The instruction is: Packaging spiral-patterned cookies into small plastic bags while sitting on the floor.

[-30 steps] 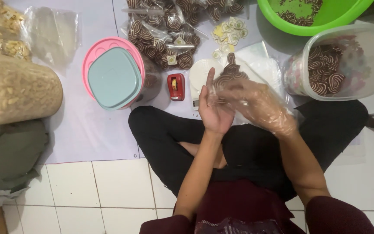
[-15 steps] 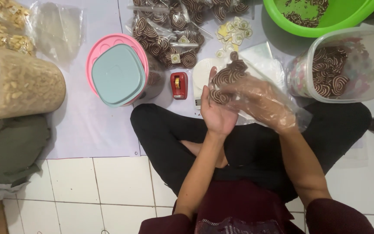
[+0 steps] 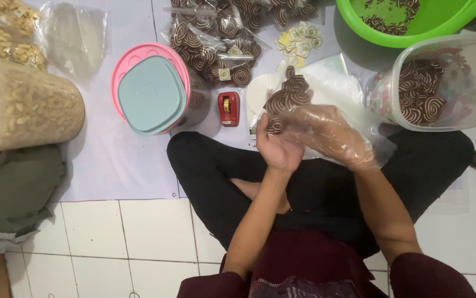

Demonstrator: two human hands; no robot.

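Both hands sit slightly lower and further right than half a second ago, otherwise same pose; small clear plastic bag of brown-and-cream spiral cookies (image 3: 283,102) stays up between them.

Left hand (image 3: 278,150) bare, palm open and turned up toward the right, fingers raised, thumb side against the bag's lower edge; it supports the bag, not closed around it. Right hand (image 3: 326,135) inside a loose clear plastic glove, fingers curled partway over the bag from the right; cannot tell how firmly it pinches, glove wrinkles hide the fingertips. Bag held above the person's crossed legs in black trousers (image 3: 216,165), just in front of the white round lid (image 3: 257,94) on the sheet.

Around: small red tape dispenser (image 3: 228,108) just left of the hands on the white paper sheet (image 3: 111,165). Pink round container with pale teal square lid (image 3: 151,91) further left. Big clear plastic jar of yellowish snacks (image 3: 28,113) lying on its side at far left, bags of the same snacks (image 3: 0,27) above it. Pile of filled sealed cookie bags (image 3: 216,44) at top centre, small yellow-white round stickers (image 3: 299,43) beside them. Green plastic basin (image 3: 414,22) with spiral cookies top right; clear plastic tub of loose spiral cookies (image 3: 437,88) just right of the gloved hand. Olive-green cloth bundle (image 3: 11,187) lower left on white floor tiles (image 3: 155,237).
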